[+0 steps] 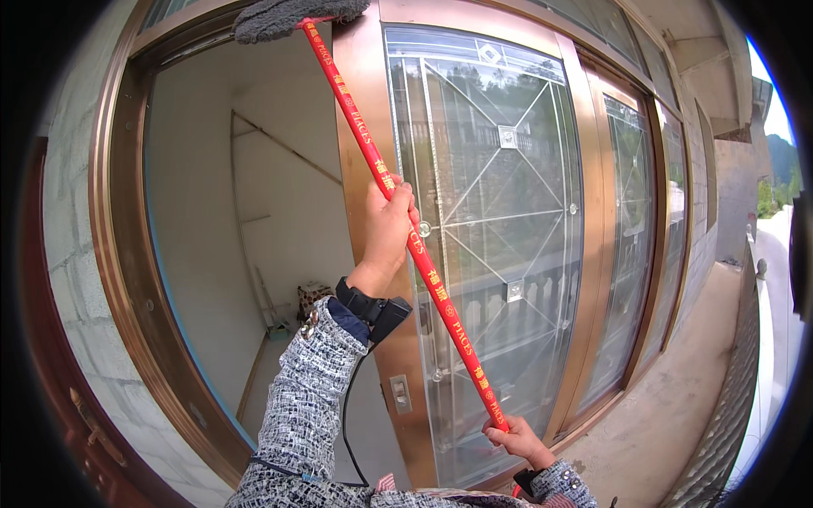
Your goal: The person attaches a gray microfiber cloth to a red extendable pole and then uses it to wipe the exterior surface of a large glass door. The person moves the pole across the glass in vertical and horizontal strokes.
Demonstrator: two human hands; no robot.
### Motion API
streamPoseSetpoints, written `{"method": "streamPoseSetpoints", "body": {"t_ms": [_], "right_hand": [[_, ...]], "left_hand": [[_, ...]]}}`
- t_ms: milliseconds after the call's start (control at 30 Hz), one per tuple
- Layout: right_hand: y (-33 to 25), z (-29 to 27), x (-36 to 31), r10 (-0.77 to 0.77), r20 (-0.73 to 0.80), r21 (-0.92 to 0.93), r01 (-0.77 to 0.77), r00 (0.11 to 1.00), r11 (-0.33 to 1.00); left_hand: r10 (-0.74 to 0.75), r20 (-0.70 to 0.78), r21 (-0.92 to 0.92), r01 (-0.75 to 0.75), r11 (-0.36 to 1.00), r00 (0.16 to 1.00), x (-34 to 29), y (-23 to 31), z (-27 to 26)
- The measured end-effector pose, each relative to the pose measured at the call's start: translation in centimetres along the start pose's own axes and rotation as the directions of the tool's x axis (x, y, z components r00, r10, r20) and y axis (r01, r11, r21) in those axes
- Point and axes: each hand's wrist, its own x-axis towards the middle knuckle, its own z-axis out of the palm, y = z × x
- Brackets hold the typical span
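Note:
A mop with a long red handle (442, 296) slants across the view from upper left to lower right. Its fluffy grey head (284, 23) is raised at the top of the bronze door frame, by the upper edge of the open doorway. My left hand (388, 222) is wrapped round the middle of the handle, with a black strap and device on the wrist. Lower down, my right hand (518, 441) grips the handle near its bottom end. Behind the handle stands a glass door panel (500, 195) with a patterned metal grid.
Through the open doorway (195, 212) a pale room shows, with cleaning tools leaning at its far wall. Left of the frame is a grey block wall (76, 254) and a dark red door (59, 406). More glass panels (631, 195) continue right, above a concrete floor (686, 406) beside a balustrade.

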Motion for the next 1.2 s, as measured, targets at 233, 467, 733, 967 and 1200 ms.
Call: {"method": "streamPoseSetpoints", "body": {"t_ms": [233,467,733,967,1200], "right_hand": [[0.6,-3.9,-0.3,0.103,-0.04,0.155,-0.096,0.994,0.983],[-0.6,-13.2,-2.9,-0.003,-0.158,0.233,0.04,0.987,0.972],[1.3,-18.4,-5.3,0.121,-0.209,0.279,-0.059,0.97,0.959],[0.1,-24.9,-7.3,0.023,-0.363,0.257,0.076,0.931,0.963],[2.5,-19.8,-6.1,-0.046,-0.214,0.34,0.119,0.976,0.933]], "left_hand": [[0.023,-0.054,0.147,-0.014,0.989,0.998,2.6,-4.6,5.3],[0.115,-0.103,0.153,-0.099,0.983,0.988,2.9,-9.5,12.9],[0.056,-0.011,0.425,-0.046,0.904,0.998,5.4,-19.1,25.2],[0.08,0.023,0.564,-0.079,0.822,0.997,7.7,-24.7,36.5],[-0.031,0.133,0.745,-0.08,0.662,0.991,6.5,-23.4,34.7]]}}
